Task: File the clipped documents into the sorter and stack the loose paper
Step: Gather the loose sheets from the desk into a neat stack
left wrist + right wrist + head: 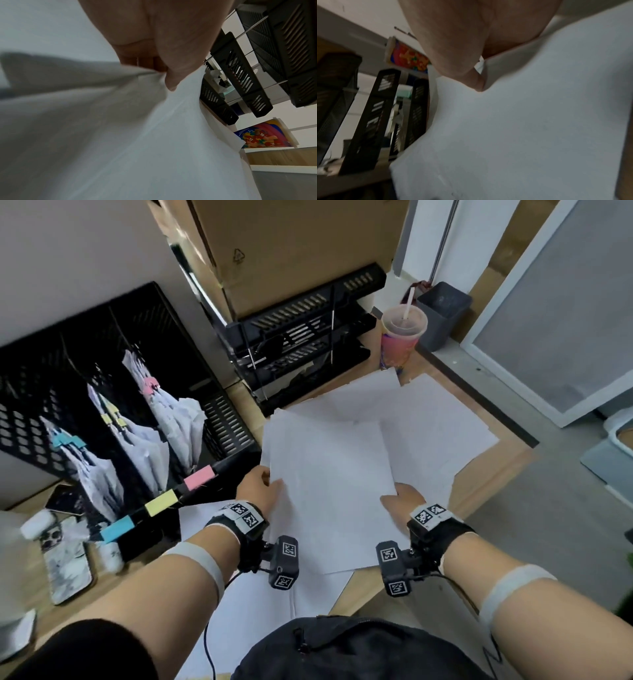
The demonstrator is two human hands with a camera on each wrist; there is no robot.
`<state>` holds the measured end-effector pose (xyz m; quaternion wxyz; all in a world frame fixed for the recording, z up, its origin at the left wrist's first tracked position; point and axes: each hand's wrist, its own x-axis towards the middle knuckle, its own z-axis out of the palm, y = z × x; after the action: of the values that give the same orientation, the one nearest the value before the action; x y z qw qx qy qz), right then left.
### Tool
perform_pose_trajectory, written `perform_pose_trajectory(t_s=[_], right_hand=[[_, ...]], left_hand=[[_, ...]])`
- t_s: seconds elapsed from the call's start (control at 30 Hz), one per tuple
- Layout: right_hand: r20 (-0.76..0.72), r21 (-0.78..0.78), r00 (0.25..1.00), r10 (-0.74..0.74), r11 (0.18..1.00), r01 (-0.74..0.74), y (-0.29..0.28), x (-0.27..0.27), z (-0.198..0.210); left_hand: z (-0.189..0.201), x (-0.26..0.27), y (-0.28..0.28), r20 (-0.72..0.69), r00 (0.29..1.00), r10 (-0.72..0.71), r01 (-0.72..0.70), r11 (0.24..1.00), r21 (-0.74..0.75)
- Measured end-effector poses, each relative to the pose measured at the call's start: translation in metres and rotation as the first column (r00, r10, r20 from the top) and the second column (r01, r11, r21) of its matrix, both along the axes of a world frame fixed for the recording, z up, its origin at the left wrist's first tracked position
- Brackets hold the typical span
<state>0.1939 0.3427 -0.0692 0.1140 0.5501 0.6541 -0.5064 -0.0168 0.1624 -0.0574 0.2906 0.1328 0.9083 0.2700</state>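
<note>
Between left hand (262,489) and right hand (400,501), loose paper (329,474).

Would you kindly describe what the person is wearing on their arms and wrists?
Each wrist carries a black strap with white square-coded markers, left wrist strap, right wrist strap. A small black camera block, also marked, hangs beneath each one; a thin black cable trails from the left. A pale band circles each forearm. A black sleeve covers the left upper arm.
</note>
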Motion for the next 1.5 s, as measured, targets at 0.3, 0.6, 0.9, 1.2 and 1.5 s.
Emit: perform_pose_trajectory(t_s=[0.3, 0.6, 0.9, 1.2, 1.5], right_hand=[[0.041, -0.027, 0.997, 0.071, 0.997, -0.070, -0.026, -0.032, -0.012], [-0.150, -0.151, 0.976, 0.159, 0.972, -0.181, -0.026, -0.032, -0.024], [-0.298, -0.235, 0.943, -0.149, 0.969, 0.079, 0.003, -0.039, 0.014], [-0.740, 0.032, 0.648, -0.179, 0.953, 0.300, 0.012, -0.073, 0.137], [-0.502, 0.087, 0.856, -0.125, 0.977, 0.194, -0.014, -0.031, 0.083]], left_hand=[[-0.004, 0.003, -0.023, -0.034, 0.996, 0.081, -0.081, 0.996, -0.026], [-0.008, 0.010, -0.007, 0.081, 0.997, -0.016, 0.016, 1.000, 0.000], [0.041, -0.006, -0.010, 0.107, 0.994, 0.004, -0.039, 0.943, 0.329], [0.118, -0.010, 0.003, 0.167, 0.986, -0.008, -0.117, 0.679, 0.725], [0.062, 0.026, -0.001, 0.198, 0.980, 0.019, -0.143, 0.758, 0.636]])
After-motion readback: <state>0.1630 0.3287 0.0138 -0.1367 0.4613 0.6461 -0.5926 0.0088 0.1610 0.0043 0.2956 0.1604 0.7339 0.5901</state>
